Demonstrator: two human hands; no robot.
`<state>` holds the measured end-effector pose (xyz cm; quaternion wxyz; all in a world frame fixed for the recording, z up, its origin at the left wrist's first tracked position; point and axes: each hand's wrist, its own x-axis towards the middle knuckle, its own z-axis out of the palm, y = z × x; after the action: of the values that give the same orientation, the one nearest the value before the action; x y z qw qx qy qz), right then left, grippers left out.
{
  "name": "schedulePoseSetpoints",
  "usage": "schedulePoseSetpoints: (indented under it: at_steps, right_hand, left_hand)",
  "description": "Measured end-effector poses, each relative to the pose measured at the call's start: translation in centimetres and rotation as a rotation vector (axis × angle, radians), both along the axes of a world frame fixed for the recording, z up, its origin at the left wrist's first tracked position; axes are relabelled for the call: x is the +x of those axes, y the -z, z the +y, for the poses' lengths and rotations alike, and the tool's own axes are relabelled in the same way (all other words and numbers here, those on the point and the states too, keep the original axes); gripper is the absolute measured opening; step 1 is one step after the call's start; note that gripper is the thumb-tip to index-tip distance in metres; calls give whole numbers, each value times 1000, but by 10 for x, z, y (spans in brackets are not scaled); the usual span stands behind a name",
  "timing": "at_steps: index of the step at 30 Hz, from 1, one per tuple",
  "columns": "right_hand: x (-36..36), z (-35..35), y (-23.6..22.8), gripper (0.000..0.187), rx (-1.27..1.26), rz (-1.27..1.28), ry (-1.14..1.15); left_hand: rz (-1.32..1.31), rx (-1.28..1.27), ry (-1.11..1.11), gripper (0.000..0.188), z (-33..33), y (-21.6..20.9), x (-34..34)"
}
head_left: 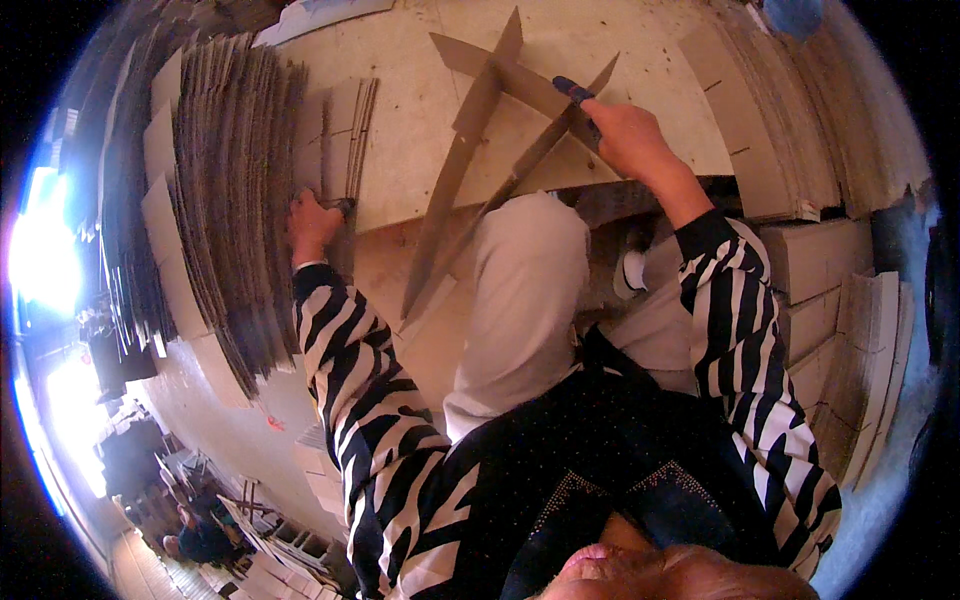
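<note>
On the pale wooden board lies a set of interlocked brown cardboard strips (468,125), slotted across each other like a box divider. My right hand (632,142) is closed over one strip on its right side, with dark coverings on the fingers. That strip slants down toward my knee. At the left, my left hand (314,226) grips the near end of some slotted cardboard strips (345,135) standing beside a tall row. A dark covering shows on its thumb. Its other fingertips are partly hidden against the cardboard.
A long row of upright cardboard pieces (235,170) lines the left. More stacked cardboard (765,120) stands at the right of the wooden board (400,190), with further stacks (815,300) below it. My bent knee (530,260) is against the board's near edge. Another person (195,535) is far off, lower left.
</note>
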<state>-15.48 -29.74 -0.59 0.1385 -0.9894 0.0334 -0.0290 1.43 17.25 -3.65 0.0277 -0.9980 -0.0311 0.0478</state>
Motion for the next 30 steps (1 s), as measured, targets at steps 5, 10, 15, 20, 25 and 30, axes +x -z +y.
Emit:
schedulePoseSetpoints:
  at_steps: [5,10,15,20,25,30]
  right_hand:
    - [2,2,1,34,-7,-36,-7]
    - [0,-10,-6,34,13,-165,74]
    - [27,-7,27,35,128,-109,30]
    - [-36,-79,-14,39,122,-108,352]
    - [-101,-138,14,42,-233,-225,605]
    - [-162,-192,73,34,-309,-201,672]
  left_hand:
    - [-19,167,150,46,-21,0,-13]
    - [-270,67,199,34,-49,11,-49]
    - [-476,-314,393,45,-15,2,-77]
    - [-292,-1313,132,41,-73,-29,-156]
    - [-268,-1548,62,51,-112,-12,-176]
    - [-207,-1285,433,34,-164,19,-87]
